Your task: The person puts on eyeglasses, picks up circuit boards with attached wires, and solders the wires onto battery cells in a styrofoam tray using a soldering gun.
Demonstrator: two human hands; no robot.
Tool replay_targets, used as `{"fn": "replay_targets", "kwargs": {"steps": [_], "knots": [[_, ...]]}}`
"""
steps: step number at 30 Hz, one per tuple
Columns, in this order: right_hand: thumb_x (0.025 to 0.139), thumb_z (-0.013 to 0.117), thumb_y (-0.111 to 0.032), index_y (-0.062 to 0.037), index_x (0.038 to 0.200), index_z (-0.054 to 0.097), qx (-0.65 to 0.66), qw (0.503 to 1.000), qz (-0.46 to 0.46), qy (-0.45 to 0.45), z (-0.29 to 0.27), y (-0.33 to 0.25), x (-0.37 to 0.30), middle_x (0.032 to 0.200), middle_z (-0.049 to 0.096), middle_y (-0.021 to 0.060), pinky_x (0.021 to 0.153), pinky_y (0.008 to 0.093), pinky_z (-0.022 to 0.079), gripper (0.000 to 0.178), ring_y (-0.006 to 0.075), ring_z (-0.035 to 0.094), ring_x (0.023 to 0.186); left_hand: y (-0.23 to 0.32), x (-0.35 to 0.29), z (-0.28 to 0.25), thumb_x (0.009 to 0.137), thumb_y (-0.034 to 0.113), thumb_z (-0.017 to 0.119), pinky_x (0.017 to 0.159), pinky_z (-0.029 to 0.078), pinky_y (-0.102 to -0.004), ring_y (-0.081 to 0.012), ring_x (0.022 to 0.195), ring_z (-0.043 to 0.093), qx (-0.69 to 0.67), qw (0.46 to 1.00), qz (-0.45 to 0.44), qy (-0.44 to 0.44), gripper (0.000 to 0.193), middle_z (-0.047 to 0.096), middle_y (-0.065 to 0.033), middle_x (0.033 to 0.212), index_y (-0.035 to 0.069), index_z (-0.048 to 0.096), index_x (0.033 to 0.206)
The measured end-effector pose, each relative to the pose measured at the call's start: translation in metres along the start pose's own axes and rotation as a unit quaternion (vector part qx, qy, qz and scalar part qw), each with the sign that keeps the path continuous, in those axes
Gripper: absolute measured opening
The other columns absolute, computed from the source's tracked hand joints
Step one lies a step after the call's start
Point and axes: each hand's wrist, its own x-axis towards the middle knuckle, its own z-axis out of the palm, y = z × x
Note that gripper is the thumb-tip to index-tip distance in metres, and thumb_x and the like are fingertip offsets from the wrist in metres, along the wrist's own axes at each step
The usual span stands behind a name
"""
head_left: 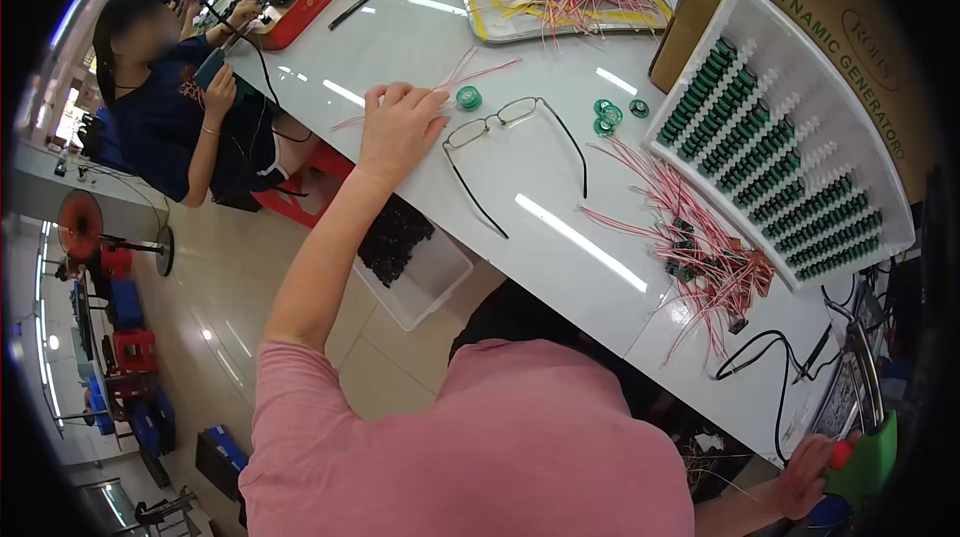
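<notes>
Left hand (400, 127) flat, fingers spread, pressing pink wires (470, 72) on white table (560, 187) beside green coil (468, 98). Wires likely light, limp, springy, slippery; pinch near ends. Right hand (805, 477) closed on red-handled green tool (865, 457) at lower right edge.

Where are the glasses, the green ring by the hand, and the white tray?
glasses (492, 123), head view, nose bridge.
green ring (468, 98), head view, its middle.
white tray (862, 107), head view, bare inside.

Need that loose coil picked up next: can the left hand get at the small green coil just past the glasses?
Probably yes. The left hand rests on the white table right beside the small green coil, with only thin pink wires lying between; nothing blocks it.
</notes>
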Motion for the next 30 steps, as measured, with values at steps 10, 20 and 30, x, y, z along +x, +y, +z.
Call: {"fn": "replay_targets", "kwargs": {"steps": [10, 20, 30], "knots": [[0.083, 0.053, -0.019, 0.0119, 0.130, 0.016, -0.195, 0.927, -0.133, -0.290, 0.105, 0.017, -0.011, 0.051, 0.033, -0.0062, 0.060, 0.0220, 0.027, 0.067, 0.0045, 0.030, 0.044, -0.036, 0.019, 0.021, 0.075, 0.024, 0.062, 0.075, 0.037, -0.0299, -0.0148, 0.079, 0.051, -0.295, 0.933, -0.164, -0.124, 0.023, 0.057, -0.0012, 0.081, 0.008, 0.061, 0.092], [0.086, 0.052, -0.023, 0.0105, 0.130, 0.018, -0.177, 0.923, -0.114, -0.322, 0.107, 0.021, -0.007, 0.050, 0.032, -0.0074, 0.052, 0.0183, 0.026, 0.065, 0.0022, 0.028, 0.043, -0.049, 0.021, 0.005, 0.078, 0.033, 0.060, 0.079, 0.039, -0.0251, -0.0142, 0.091, 0.051, -0.387, 0.795, -0.344, -0.315, 0.033, 0.059, -0.0038, 0.093, 0.006, 0.062, 0.097], [0.086, 0.051, -0.024, 0.0097, 0.130, 0.019, -0.188, 0.911, -0.167, -0.326, 0.125, 0.032, 0.000, 0.049, 0.032, -0.0080, 0.048, 0.0184, 0.025, 0.064, 0.0019, 0.028, 0.042, -0.001, -0.004, 0.005, 0.078, 0.040, 0.056, 0.095, 0.027, -0.0377, -0.0264, 0.112, 0.038, -0.102, 0.964, -0.242, -0.030, 0.042, 0.048, -0.0094, 0.113, 0.007, 0.058, 0.103]]}}
